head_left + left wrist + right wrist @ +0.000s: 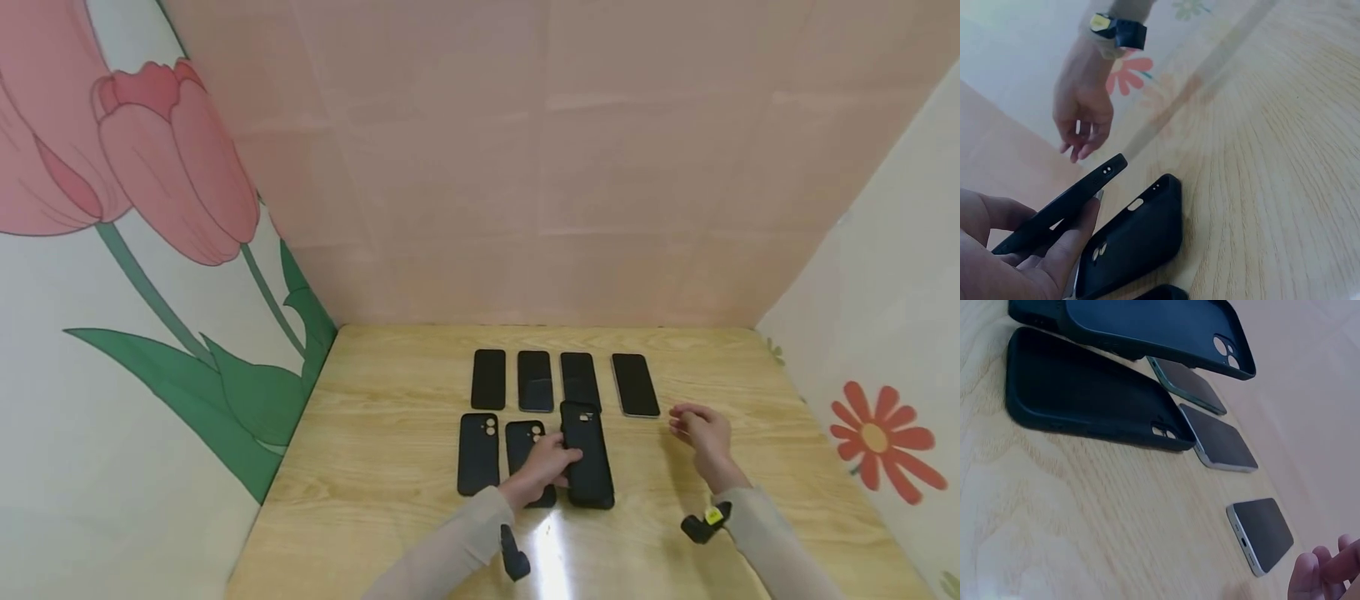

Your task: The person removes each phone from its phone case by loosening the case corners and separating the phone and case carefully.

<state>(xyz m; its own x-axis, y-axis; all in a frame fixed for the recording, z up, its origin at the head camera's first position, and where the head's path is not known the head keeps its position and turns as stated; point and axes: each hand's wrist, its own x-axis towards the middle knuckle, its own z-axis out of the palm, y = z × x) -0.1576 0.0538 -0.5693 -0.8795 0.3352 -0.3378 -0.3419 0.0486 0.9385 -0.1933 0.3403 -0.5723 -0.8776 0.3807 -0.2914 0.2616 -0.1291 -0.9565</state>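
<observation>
My left hand [546, 461] grips a black phone case [579, 429] by its edges, lifted a little above the table. In the left wrist view this case [1063, 203] is seen edge-on between thumb and fingers. Beneath it another black phone case [1141, 240] lies on the table, hollow side up; the right wrist view shows that lower case [1085, 394] too. My right hand [703, 433] hovers at the right with fingers loosely bent, holding nothing. The phone nearest to it [635, 385] lies face up, apart from the fingertips.
Several dark-screened phones, among them the leftmost phone [488, 379], form a row behind the cases. Two more black cases lie left of the held one: one case [477, 454] in full view, another case [519, 446] partly under my left hand. Walls enclose the wooden table [390, 433].
</observation>
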